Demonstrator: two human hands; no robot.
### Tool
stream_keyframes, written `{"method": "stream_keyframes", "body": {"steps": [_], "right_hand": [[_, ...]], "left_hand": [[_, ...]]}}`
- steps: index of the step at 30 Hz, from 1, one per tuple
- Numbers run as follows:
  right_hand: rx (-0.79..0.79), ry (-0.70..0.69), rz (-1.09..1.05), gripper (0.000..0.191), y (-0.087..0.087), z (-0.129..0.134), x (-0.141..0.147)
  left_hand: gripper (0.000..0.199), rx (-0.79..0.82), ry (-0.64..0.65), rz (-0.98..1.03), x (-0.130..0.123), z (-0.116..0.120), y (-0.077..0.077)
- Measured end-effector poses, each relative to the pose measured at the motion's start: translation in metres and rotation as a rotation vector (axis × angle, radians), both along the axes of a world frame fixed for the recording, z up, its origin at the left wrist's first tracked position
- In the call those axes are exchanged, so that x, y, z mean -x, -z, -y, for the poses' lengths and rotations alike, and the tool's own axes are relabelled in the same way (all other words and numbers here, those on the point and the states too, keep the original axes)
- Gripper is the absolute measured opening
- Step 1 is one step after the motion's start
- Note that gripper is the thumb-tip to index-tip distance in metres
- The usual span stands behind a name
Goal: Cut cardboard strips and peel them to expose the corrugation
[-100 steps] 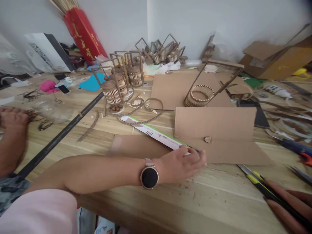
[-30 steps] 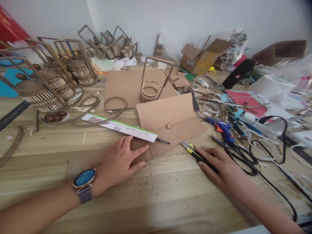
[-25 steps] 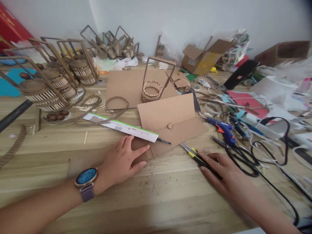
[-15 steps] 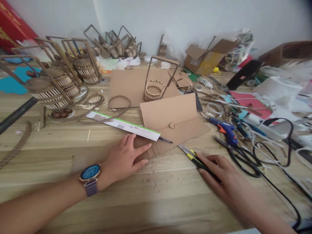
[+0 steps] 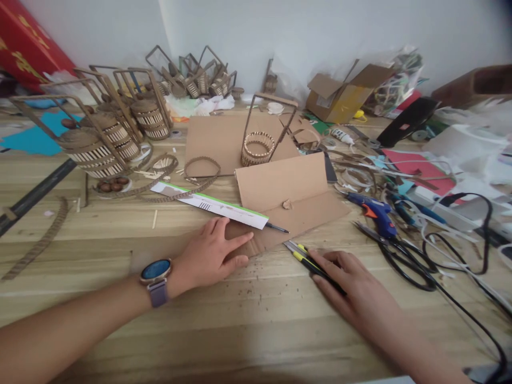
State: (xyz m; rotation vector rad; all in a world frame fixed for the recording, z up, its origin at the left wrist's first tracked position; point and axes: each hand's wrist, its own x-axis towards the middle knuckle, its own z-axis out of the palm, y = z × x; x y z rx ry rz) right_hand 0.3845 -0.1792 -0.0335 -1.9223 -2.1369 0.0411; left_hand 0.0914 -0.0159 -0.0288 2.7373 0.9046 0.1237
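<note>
A right hand grips a utility knife beside folded cardboard

Nearest, dark specks are scattered over the bare wooden table. The right hand is closed around the knife's black-and-yellow handle, thumb and fingers pinching it. The blade points toward the near edge of the cardboard; whether it touches is too small to tell. The left hand, a smartwatch on its wrist, rests palm down with fingers spread on the brown board.

Just beyond its fingers, a green-edged white strip lies slantwise, with a pen poking out from its near end. The cardboard's far flap is folded up, and a small brown scrap lies near the crease. On the right are black-handled scissors, then a blue hot glue gun.

Farther back, a handled slatted basket stands on a flat cardboard sheet. Lidded baskets stand to the left. Near the wall are heaped smaller baskets and an open carton.
</note>
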Motion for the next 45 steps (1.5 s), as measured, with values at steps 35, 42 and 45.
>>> {"method": "stream_keyframes", "body": {"steps": [35, 42, 45], "right_hand": [[-0.085, -0.121, 0.019, 0.044, 0.006, -0.001, 0.048], [-0.099, -0.164, 0.016, 0.043, 0.002, -0.002, 0.054], [-0.079, -0.168, -0.006, 0.042, 0.002, -0.003, 0.058]], "left_hand": [[0.046, -0.092, 0.15, 0.052, 0.015, -0.022, 0.007], [0.046, -0.104, 0.148, 0.041, 0.015, -0.021, 0.007], [0.046, -0.099, 0.136, 0.045, 0.015, -0.021, 0.008]]}}
